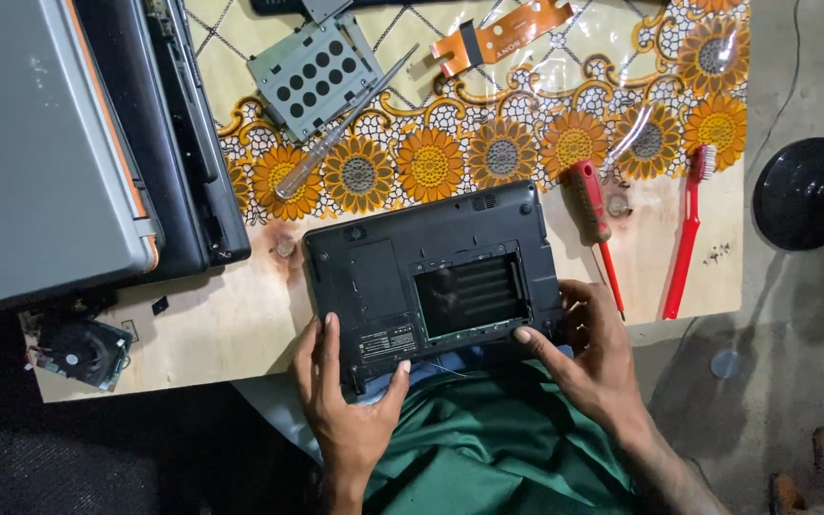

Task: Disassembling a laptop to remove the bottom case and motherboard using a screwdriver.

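Note:
A small black laptop [402, 267] lies upside down at the near edge of a wooden table [221, 324], with an open bay in its base. My left hand [345, 401] grips its near left edge, thumb on the underside. My right hand [588, 353] holds the near right corner, fingers on the edge. A red-handled screwdriver [591, 215] lies just right of the laptop. Further right is a red toothbrush [687, 234].
A patterned sunflower cloth [526, 143] covers the far half of the table. On it lie a clear-handled screwdriver [336, 129], a perforated metal bracket [312, 72] and an orange flex cable [503, 33]. Stacked laptops [69, 143] are at left, a small fan [78, 353] near them.

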